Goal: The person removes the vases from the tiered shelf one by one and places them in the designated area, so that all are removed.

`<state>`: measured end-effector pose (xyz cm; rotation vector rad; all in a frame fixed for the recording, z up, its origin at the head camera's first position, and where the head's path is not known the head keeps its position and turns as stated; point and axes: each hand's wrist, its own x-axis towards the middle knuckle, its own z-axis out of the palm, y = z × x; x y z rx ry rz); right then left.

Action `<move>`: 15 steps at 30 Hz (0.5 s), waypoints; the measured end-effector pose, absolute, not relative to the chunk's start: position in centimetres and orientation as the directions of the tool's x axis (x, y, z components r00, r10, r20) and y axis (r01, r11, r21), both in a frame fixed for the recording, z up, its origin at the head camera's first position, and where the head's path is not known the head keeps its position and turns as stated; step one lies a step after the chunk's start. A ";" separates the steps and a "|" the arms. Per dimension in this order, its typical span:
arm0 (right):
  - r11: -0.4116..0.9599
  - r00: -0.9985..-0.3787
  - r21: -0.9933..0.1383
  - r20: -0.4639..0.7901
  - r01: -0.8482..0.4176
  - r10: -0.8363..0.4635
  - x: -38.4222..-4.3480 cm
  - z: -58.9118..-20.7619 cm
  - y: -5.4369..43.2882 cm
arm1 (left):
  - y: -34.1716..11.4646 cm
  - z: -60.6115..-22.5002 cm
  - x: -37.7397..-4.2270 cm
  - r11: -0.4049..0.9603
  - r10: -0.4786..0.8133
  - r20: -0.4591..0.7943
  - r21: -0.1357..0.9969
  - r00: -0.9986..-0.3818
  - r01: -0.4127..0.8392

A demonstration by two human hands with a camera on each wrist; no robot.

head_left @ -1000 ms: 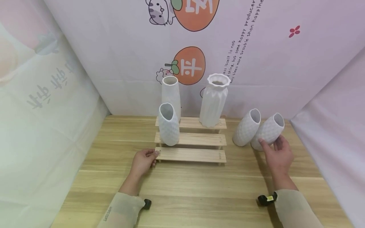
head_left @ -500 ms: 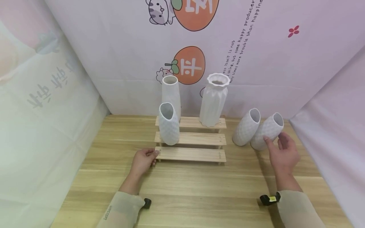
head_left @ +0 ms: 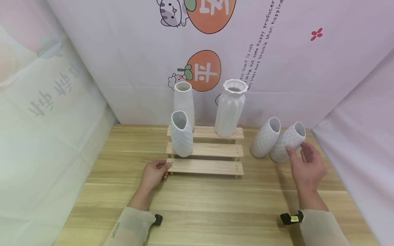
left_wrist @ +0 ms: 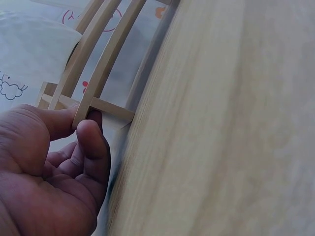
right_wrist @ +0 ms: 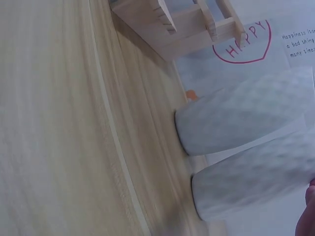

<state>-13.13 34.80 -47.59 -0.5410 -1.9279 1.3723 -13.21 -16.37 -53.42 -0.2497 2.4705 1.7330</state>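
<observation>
My left hand (head_left: pixel 155 173) pinches the left end of the lowest board on a three-step wooden shelf (head_left: pixel 206 167). In the left wrist view, thumb and forefinger meet at the board's end (left_wrist: pixel 84 110). Over on the right, my right hand (head_left: pixel 307 167) is beside the outer textured white vase (head_left: pixel 284 145), thumb at its front and fingers spread near its right side. Only a bit of a finger (right_wrist: pixel 307 206) shows in the right wrist view. Just left of that vase stands a matching vase (head_left: pixel 264 140); both are upright on the table.
A third textured vase (head_left: pixel 182 140) stands on the middle step, at the left. The top step bears a tall smooth vase (head_left: pixel 184 102) and a pleated vase with a wavy rim (head_left: pixel 229 112). Printed cloth (head_left: pixel 138 68) hangs behind the wooden table (head_left: pixel 215 212).
My right hand has loosened and shifted right, its thumb sliding toward the outer vase's right side. The vases stay in place, and my left hand keeps its pinch on the shelf.
</observation>
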 end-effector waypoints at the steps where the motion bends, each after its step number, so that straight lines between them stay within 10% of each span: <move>1: 0.350 -0.664 -0.934 0.304 -0.068 0.683 -13.0 -47.5 34.7 | -16.4 -53.4 -13.2 0.334 -0.069 -0.186 0.921 -0.980 -0.199; 15: 0.352 -0.631 -0.922 0.372 -0.163 0.681 -12.4 -47.1 33.5 | -16.3 -53.2 -13.2 0.336 -0.071 -0.190 0.920 -0.979 -0.202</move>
